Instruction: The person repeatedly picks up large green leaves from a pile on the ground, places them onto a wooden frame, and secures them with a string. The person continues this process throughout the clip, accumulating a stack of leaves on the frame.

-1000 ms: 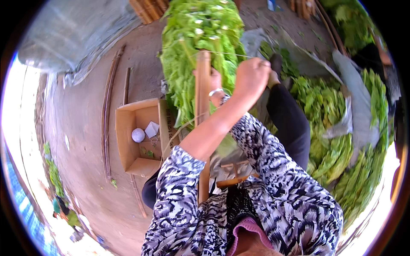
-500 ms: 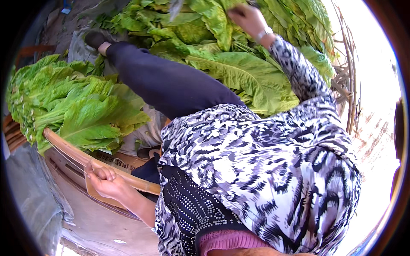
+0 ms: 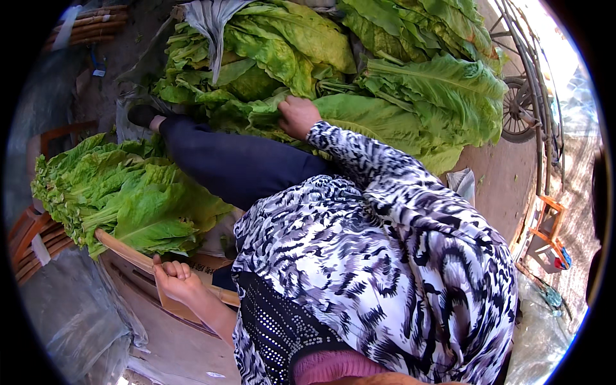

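My left hand is closed in a fist beside a bamboo pole; a thin string ran from it along the pole in the earlier view, but is hard to see now. Large green tobacco leaves hang bunched on the pole's far part, at left. My right hand reaches over my leg to the big leaf pile. Its fingers curl down at the stalk ends of a leaf; the fingertips are partly hidden.
A grey plastic sheet lies at lower left. Bundled sticks rest by the hanging leaves, with more sticks at far left. A spoked wheel and bent poles stand at right. A wooden stool is beyond them.
My right hand has come down leftward and nearer, from above the far leaves to the stalk ends. My left hand stays closed beside the pole. The whole view has shifted.
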`<state>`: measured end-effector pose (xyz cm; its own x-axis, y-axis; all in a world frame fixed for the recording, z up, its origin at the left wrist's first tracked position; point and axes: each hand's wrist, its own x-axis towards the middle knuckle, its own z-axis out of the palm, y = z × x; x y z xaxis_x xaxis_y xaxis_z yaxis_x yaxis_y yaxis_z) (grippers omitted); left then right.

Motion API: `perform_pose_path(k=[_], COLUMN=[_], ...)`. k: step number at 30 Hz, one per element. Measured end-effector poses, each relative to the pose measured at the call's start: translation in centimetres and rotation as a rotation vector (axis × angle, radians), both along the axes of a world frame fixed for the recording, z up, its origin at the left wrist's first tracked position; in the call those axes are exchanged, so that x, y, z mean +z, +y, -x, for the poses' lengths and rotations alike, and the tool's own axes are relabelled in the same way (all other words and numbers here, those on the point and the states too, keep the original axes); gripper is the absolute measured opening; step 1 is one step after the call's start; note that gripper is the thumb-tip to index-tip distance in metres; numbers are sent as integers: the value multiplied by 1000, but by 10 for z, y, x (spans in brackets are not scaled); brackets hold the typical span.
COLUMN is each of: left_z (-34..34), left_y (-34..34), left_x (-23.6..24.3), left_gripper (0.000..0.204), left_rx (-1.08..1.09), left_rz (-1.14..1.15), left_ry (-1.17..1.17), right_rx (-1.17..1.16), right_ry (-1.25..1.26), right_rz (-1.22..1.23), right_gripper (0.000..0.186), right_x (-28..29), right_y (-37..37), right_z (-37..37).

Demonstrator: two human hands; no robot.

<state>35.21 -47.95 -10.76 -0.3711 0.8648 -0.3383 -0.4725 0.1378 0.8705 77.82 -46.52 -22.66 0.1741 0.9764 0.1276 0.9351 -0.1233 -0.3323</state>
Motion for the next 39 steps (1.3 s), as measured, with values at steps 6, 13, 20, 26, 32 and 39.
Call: perform_pose_path(k=[6,13,20,26,32,39], left_z=[-7,-5,5,11,36,32], left_y=[3,13,4,-1,-4,14], left_x=[-7,-16,-22,-15,-11,18], left_gripper=[24,22,22,25,26,29], left_rx=[-22,-103,-47,-69,-93,-252], left_rz=[9,-4,20,33,15,95], left_ry=[-22,-55,-67,-97,-108,-153], right_rx=[18,-340,-244,102,116,72], right_ry=[35,443,116,-92,-167,122], right_rz=[79,-197,425,355,788,355], right_gripper=[30,26,40,25,26,40], right_x=[85,106,134,41,-23,157], right_y=[-40,-48,-36,48,83,61], right_z=[-31,-46,-69,46,39,37])
